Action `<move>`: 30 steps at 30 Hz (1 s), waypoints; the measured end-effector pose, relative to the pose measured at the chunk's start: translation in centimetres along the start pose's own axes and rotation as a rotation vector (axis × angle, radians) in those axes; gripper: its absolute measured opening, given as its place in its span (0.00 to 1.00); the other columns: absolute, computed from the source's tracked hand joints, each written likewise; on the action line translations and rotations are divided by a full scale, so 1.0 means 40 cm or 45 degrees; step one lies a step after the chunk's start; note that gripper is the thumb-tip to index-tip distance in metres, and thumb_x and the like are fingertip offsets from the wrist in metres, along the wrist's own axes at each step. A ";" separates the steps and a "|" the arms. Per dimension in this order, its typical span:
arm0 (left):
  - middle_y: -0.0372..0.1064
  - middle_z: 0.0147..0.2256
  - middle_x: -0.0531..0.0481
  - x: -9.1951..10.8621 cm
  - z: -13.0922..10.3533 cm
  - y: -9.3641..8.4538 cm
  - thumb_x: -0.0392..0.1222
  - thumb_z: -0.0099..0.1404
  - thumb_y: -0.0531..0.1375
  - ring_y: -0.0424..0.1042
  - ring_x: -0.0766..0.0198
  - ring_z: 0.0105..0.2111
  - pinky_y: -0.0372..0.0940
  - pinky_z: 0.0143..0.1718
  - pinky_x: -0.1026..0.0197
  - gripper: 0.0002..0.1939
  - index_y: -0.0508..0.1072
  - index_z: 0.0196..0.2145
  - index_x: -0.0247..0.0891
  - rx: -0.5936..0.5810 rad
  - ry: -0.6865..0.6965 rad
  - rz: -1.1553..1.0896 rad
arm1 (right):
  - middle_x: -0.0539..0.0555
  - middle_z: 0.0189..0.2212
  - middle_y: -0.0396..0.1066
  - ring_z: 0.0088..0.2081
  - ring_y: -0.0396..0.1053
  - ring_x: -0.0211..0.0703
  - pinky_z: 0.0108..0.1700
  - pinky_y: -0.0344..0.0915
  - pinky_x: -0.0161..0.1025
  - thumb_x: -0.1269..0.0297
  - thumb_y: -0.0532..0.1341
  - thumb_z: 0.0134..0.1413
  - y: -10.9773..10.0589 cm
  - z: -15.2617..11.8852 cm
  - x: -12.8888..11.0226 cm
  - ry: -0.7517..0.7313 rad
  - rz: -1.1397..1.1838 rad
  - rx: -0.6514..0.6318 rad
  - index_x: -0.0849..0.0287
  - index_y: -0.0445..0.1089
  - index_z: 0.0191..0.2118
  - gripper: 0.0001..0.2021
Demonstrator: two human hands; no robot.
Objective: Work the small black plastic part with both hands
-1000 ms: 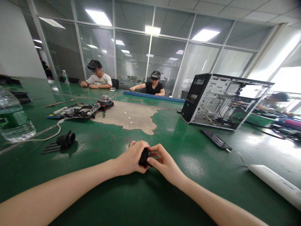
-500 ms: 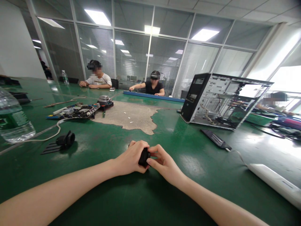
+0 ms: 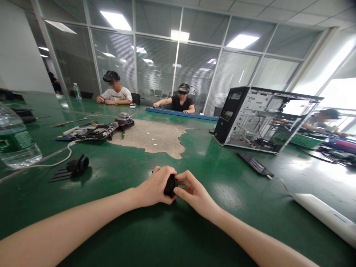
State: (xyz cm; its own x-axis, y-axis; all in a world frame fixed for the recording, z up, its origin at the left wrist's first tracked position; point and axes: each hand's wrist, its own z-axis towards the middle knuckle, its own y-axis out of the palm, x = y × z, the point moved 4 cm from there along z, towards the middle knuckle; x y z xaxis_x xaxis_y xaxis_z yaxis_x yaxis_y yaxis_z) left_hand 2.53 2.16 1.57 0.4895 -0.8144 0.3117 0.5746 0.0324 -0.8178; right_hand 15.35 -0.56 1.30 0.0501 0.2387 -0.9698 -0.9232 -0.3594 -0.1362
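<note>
My left hand is wrapped round a small black boxy device just above the green tabletop, near the middle of the view. At the device's right end is a raised, rounded black part, which the thumb and fingertips of my right hand pinch. Much of the device is hidden behind my left fingers, so its exact kind cannot be made out. To the left, a black strap-like mount lies on the table.
An opened computer case stands at right, near a black flat piece cabled to a white power strip. Left are a circuit board, a cooler fan and a water bottle. Several people sit around the table.
My hands and the black device stay almost still. The person at the far left has shifted an arm slightly.
</note>
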 end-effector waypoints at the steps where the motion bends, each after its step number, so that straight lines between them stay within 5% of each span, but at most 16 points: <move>1: 0.61 0.42 0.46 0.000 0.000 0.000 0.41 0.46 0.61 0.64 0.55 0.41 0.52 0.44 0.53 0.29 0.53 0.44 0.39 0.007 0.004 0.003 | 0.49 0.33 0.63 0.38 0.66 0.39 0.37 0.67 0.37 0.63 0.60 0.47 0.000 0.001 -0.001 0.001 0.004 0.006 0.57 0.58 0.34 0.10; 16: 0.60 0.42 0.46 0.001 0.001 0.000 0.41 0.47 0.61 0.63 0.57 0.40 0.52 0.43 0.54 0.28 0.52 0.43 0.37 -0.011 0.024 0.030 | 0.50 0.35 0.63 0.38 0.66 0.40 0.38 0.65 0.40 0.64 0.62 0.46 -0.006 0.006 0.018 0.037 0.018 -0.038 0.57 0.58 0.36 0.13; 25: 0.59 0.43 0.45 0.006 -0.003 -0.009 0.54 0.47 0.62 0.61 0.56 0.40 0.52 0.44 0.53 0.34 0.52 0.45 0.37 -0.045 0.074 -0.034 | 0.53 0.38 0.64 0.40 0.66 0.42 0.41 0.64 0.42 0.63 0.61 0.47 -0.016 0.012 0.022 0.074 -0.032 0.027 0.58 0.59 0.38 0.13; 30: 0.60 0.41 0.46 0.017 -0.003 -0.023 0.46 0.66 0.44 0.60 0.60 0.38 0.52 0.43 0.54 0.14 0.54 0.45 0.37 -0.058 0.036 -0.070 | 0.52 0.37 0.64 0.40 0.65 0.41 0.41 0.64 0.41 0.65 0.61 0.46 -0.011 0.010 0.017 0.041 -0.025 -0.015 0.57 0.59 0.37 0.12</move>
State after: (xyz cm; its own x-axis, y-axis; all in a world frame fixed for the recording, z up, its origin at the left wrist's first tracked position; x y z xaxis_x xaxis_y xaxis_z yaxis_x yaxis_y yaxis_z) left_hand 2.24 1.52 2.48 0.4388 -0.8304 0.3434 0.5696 -0.0386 -0.8210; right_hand 15.64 0.13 0.79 0.0808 0.2165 -0.9729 -0.9172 -0.3658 -0.1576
